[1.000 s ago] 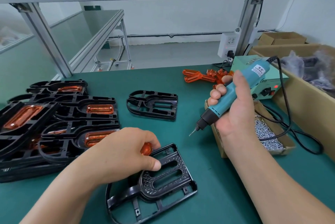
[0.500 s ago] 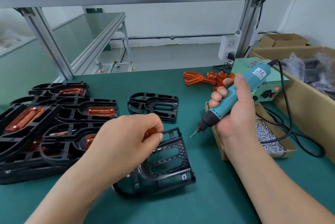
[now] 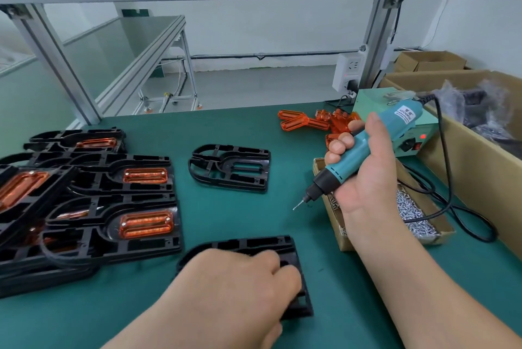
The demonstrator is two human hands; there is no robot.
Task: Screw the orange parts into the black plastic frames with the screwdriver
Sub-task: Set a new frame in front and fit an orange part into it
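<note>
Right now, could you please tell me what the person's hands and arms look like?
Both the left hand and the right hand are bare: no gloves, rings or watch show. The forearms are uncovered to the picture's edge, with no sleeve in view.

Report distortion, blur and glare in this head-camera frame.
Head view: the wide-angle lens leans the aluminium posts outward; the left hand and the black frame under it look slightly soft, the screwdriver crisp; glints sit on the fitted orange parts; lighting even, shadows faint.
</note>
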